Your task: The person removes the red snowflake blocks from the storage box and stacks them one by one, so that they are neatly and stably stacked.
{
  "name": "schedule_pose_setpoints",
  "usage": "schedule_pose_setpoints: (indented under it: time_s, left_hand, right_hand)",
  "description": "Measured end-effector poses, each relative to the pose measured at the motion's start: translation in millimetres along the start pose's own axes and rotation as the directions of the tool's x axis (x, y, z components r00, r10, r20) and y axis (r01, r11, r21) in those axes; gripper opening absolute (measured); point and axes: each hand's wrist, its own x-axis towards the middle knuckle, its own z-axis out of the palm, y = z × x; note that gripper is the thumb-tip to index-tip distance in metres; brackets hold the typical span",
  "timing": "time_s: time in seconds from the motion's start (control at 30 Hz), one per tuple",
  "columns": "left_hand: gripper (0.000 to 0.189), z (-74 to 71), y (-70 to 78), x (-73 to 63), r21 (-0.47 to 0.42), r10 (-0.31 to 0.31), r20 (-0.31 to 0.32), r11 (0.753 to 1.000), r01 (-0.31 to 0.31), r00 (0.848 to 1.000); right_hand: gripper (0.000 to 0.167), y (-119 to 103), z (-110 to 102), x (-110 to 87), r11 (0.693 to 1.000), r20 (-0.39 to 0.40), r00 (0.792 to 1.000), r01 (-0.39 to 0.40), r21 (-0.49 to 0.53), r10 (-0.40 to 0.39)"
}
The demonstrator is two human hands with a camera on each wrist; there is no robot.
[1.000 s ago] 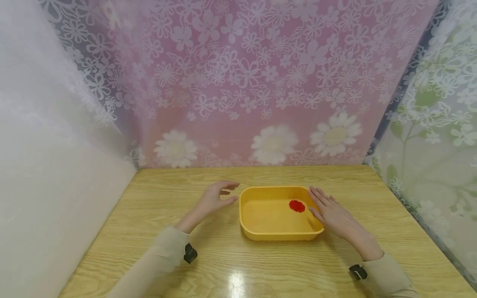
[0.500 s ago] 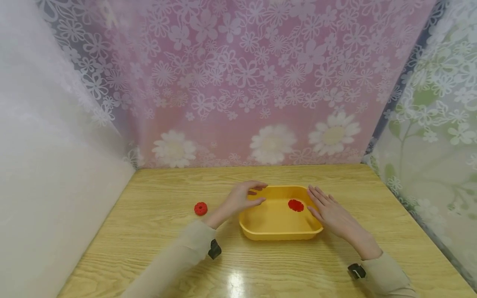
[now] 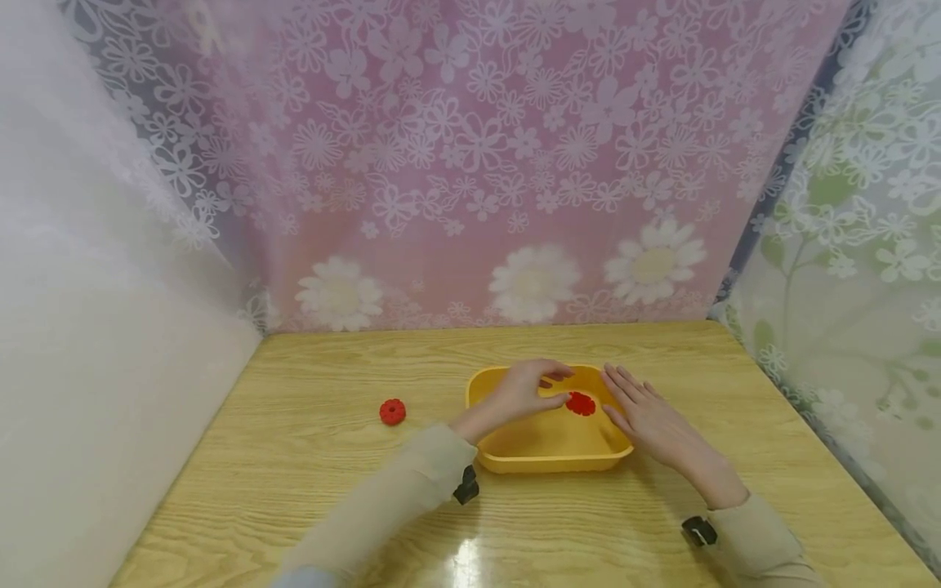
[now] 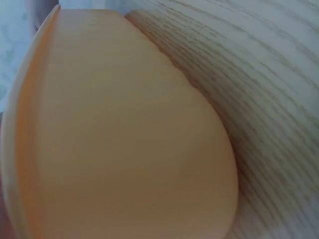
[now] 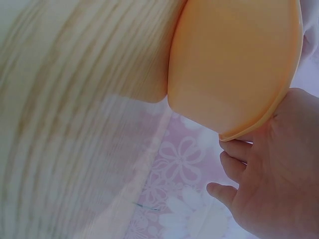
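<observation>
A yellow rectangular tray [image 3: 544, 465] stands on the table. Inside it, toward the right, lies a flat red disc with a notched edge [image 3: 581, 403]. My left hand [image 3: 518, 394] reaches in over the tray, thumb and fingers spread apart, with the thumb tip right beside the disc. My right hand [image 3: 654, 420] rests on the tray's right rim with straight fingers and the thumb over the inside. The right wrist view has the right hand [image 5: 274, 164] along the rim of the tray [image 5: 234, 64]. The left wrist view is filled by the tray's outer wall [image 4: 129, 124].
A red scalloped ring [image 3: 393, 412] with a hole in its middle lies on the wooden table [image 3: 309, 457], left of the tray. A pink floral cloth [image 3: 441, 188] hangs behind, and pale sheets stand at both sides.
My left hand has moved right, from beside the tray's left edge to over its inside, uncovering the red ring on the table. My right hand has stayed on the rim.
</observation>
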Motion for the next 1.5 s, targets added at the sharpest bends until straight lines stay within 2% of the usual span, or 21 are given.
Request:
schedule_pose_setpoints:
  time_s: [0.1, 0.23, 0.43, 0.57, 0.83, 1.07, 1.27, 1.5]
  left_hand:
    - [0.042, 7.1, 3.2, 7.5, 0.043, 0.003, 0.019, 0.999, -0.004, 1.0]
    - [0.042, 16.9, 4.3, 16.9, 0.107, 0.005, 0.037, 0.994, -0.009, 0.999]
    - [0.042, 27.3, 5.8, 30.5, 0.153, -0.042, 0.083, 0.988, 0.029, 0.996]
    - [0.041, 34.9, 3.1, 38.2, 0.192, -0.07, 0.128, 0.98, 0.044, 0.989]
    - [0.038, 46.4, -3.3, 45.5, 0.266, -0.067, 0.228, 0.964, 0.004, 0.971]
    - [0.03, 48.2, -3.4, 45.6, 0.335, -0.084, 0.297, 0.942, -0.022, 0.951]
    - [0.027, 42.2, -7.8, 39.3, 0.346, -0.075, 0.312, 0.937, -0.04, 0.947]
    - [0.026, 28.5, -15.8, 23.5, 0.308, -0.07, 0.303, 0.951, -0.029, 0.95]
  right_hand:
    - [0.061, 0.6, -0.1, 0.0, 1.0, -0.023, 1.0, 0.012, -0.003, -0.012]
    - [0.061, 1.1, -2.2, -0.1, 1.0, -0.004, 1.0, 0.011, -0.014, -0.011]
    - [0.06, 0.9, -5.2, 0.2, 1.0, 0.029, 1.0, 0.004, -0.028, -0.003]
    - [0.061, 2.5, -3.4, 0.2, 1.0, 0.037, 0.999, 0.001, -0.019, 0.0]
    - [0.061, -0.1, -4.0, -0.2, 1.0, 0.055, 0.998, -0.024, 0.001, 0.024]
    - [0.061, -1.6, -4.6, -0.3, 1.0, 0.058, 0.998, -0.022, 0.007, 0.022]
    - [0.061, -2.7, -4.0, -0.6, 1.0, 0.048, 0.999, -0.015, -0.007, 0.015]
    - [0.06, -3.3, -4.3, -1.0, 1.0, 0.044, 0.999, -0.025, -0.005, 0.025]
